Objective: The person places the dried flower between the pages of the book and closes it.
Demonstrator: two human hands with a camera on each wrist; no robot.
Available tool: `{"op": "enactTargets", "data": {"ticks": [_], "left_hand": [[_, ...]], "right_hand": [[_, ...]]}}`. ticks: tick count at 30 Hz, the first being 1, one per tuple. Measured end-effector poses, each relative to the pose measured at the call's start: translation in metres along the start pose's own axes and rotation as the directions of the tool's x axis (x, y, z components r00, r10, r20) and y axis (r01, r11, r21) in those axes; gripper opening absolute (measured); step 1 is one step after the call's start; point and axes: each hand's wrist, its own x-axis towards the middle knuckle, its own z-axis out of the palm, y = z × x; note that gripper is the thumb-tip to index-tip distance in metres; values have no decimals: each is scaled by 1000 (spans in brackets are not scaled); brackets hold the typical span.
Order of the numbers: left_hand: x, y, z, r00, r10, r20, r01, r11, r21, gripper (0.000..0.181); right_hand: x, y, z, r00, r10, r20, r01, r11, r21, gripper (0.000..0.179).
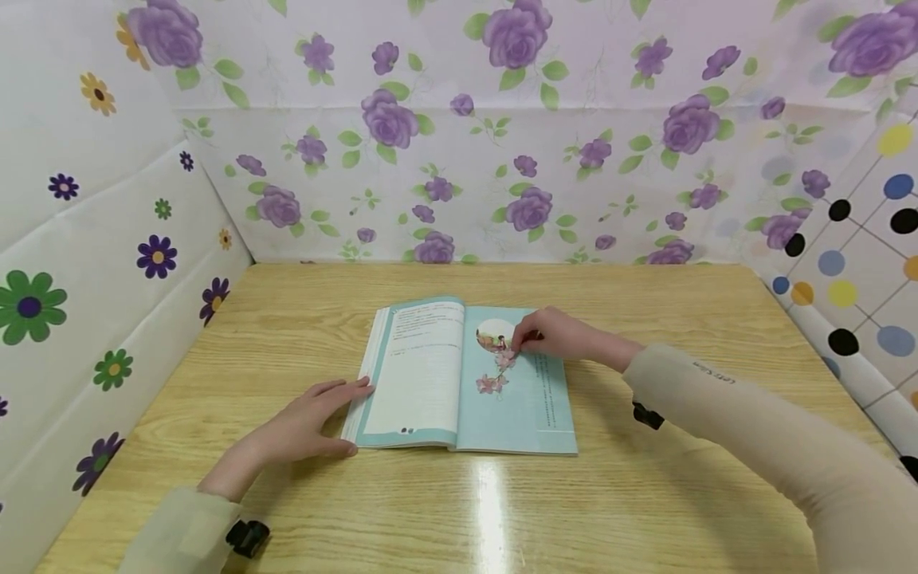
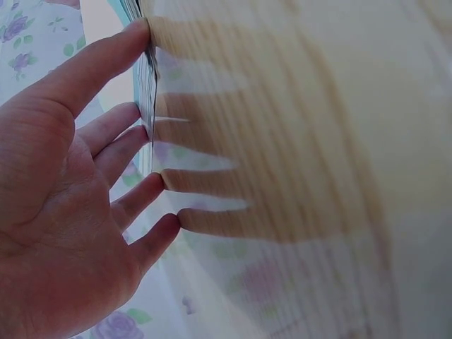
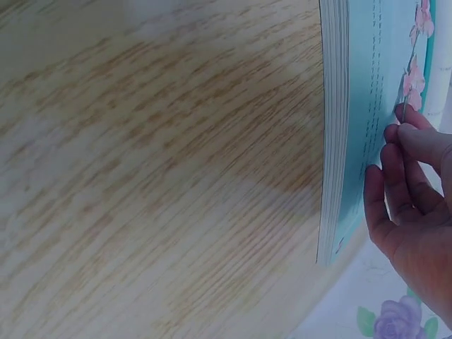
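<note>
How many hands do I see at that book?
2. The left hand touches the left edge of the open book; the right hand is over its right-hand page, pinching the pink blossom sprig.

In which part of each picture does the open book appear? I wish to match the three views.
Head: the open book lies near the middle.
Left wrist: its page edges show at upper left, by the left hand.
Right wrist: at upper right, beside the right hand.
Shared landmark: the wall sheet with purple flowers.
</note>
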Motion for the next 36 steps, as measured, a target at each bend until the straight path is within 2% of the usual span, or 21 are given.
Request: {"op": "enactTargets", "data": {"ticks": [11,23,29,36], "left_hand": [[0,-4,2,1000,18,-13,-18,1000,21,82],[1,-4,2,1000,8,-11,-8,1000,9,81],[1,-3,1,1000,10,-2,-10,1000,4,81],[1,-3,1,1000,14,-4,-14,1000,11,81]], "right_hand": [[-1,-2,1,1000,4,-26,-5,1000,-18,14],[-1,-1,3,999,-3,-47,1,999,-32,14],[-3,-2,5,998,31,-57,-33,999,-32,13],[-11,-7,10,991,64,-117,-69,997,-40,15]]}}
